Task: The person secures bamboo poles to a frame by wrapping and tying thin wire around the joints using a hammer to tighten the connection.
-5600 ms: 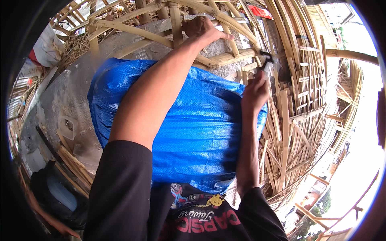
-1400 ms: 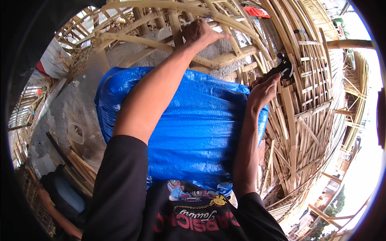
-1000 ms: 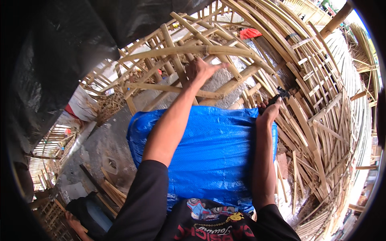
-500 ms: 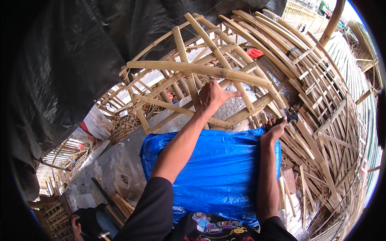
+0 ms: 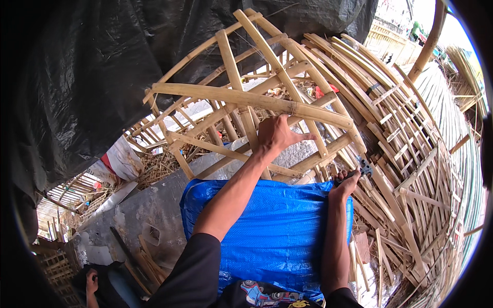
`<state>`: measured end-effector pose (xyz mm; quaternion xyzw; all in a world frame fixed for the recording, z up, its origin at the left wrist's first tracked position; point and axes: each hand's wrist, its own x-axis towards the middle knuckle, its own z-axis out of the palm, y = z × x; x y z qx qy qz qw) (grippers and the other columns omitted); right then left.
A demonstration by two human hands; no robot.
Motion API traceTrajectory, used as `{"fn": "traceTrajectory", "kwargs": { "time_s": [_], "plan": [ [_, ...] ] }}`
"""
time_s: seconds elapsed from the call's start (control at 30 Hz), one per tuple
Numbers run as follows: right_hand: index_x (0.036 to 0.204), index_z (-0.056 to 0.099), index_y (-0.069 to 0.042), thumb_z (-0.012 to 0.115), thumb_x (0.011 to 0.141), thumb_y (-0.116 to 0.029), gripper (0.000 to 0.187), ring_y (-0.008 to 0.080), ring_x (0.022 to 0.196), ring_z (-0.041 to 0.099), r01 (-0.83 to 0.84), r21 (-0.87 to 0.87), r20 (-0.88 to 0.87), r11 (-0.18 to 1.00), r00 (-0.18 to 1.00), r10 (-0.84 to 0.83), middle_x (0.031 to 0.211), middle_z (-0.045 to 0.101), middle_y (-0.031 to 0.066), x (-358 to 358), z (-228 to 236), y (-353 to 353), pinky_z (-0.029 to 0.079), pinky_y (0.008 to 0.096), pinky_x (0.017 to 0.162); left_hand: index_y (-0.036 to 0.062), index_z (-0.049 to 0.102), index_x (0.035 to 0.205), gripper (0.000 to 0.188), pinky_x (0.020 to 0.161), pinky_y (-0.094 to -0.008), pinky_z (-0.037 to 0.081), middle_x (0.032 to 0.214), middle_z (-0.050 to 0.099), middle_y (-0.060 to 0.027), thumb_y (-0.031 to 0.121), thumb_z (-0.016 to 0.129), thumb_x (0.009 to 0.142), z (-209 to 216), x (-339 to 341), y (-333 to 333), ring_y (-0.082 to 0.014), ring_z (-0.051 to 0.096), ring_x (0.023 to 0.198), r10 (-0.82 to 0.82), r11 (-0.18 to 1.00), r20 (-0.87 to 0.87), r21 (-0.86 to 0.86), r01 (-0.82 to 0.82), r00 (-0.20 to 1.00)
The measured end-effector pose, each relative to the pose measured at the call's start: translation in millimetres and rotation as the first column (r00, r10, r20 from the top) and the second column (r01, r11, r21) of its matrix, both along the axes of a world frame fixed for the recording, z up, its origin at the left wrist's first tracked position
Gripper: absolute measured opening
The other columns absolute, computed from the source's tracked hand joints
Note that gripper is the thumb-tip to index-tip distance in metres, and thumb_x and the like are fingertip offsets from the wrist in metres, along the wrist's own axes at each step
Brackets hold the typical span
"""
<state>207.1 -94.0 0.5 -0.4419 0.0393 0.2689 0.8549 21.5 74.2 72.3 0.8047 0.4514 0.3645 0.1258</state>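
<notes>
A lattice frame of pale bamboo strips (image 5: 233, 62) stands tilted in front of me, its crossing slats joined at the corners. My left hand (image 5: 277, 137) grips it below a thick curved bamboo bar (image 5: 218, 94); the thumb sticks out to the right and the fingertips are hidden behind the slats. Off the frame's lower right corner, my right hand (image 5: 346, 184) is closed around the dark handle of a pliers-like tool (image 5: 365, 167) with a metal head pointing up and away. A blue plastic-wrapped bundle (image 5: 277, 220) lies under both forearms, below the frame.
Long piles of split bamboo (image 5: 411, 138) fill the right side. Black plastic sheeting (image 5: 92, 66) hangs at the left. Below it are a white sack (image 5: 118, 164) and bamboo scraps on the ground. Another person's hand (image 5: 91, 281) shows at the lower left, near loose strips.
My right hand has come slightly lower and toward the left, and the tool's head has turned upward. My left hand keeps its grip on the bamboo frame, which sits slightly differently in view.
</notes>
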Motion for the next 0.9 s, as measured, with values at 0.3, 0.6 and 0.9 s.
{"fn": "traceTrajectory", "kwargs": {
  "time_s": [0.3, 0.6, 0.9],
  "plan": [
    [0.097, 0.048, -0.015, 0.065, 0.093, -0.045, 0.035, 0.0069, 0.055, 0.038, 0.053, 0.113, 0.014, 0.992, 0.998, -0.055, 0.069, 0.038, -0.0038, 26.2, 27.2, -20.3, 0.036, 0.0233, 0.049, 0.0095, 0.078, 0.094, 0.09, 0.056, -0.0391, 0.057, 0.071, 0.072, -0.0109, 0.087, 0.072, 0.049, 55.7, -23.3, -4.3, -0.0281, 0.07, 0.06, -0.074, 0.947, -0.012, 0.313, 0.074, 0.997],
    [0.085, 0.055, -0.008, 0.074, 0.089, -0.026, 0.026, 0.0077, 0.049, 0.037, 0.003, 0.055, 0.412, 0.998, 0.911, -0.026, 0.06, 0.038, -0.003, 4.1, 238.2, -68.5, 0.031, 0.0247, 0.047, 0.0095, 0.079, 0.086, 0.08, 0.06, -0.0339, 0.057, 0.072, 0.071, -0.0023, 0.079, 0.08, 0.048, 101.3, -46.9, 10.8, -0.0204, 0.07, 0.064, -0.233, 0.775, -0.138, 0.572, 0.269, 0.963],
    [0.091, 0.063, -0.006, 0.084, 0.08, -0.036, 0.038, 0.0057, 0.047, 0.049, 0.078, -0.001, 0.769, 0.997, 0.637, -0.05, 0.07, 0.059, 0.0017, -48.9, 383.0, -58.2, 0.038, 0.0177, 0.043, 0.0107, 0.079, 0.078, 0.072, 0.058, -0.0325, 0.055, 0.062, 0.066, -0.0008, 0.078, 0.078, 0.053, 178.5, -114.8, 19.0, -0.02, 0.067, 0.06, -0.215, 0.549, -0.427, 0.691, 0.471, 0.878]
  ]
}}
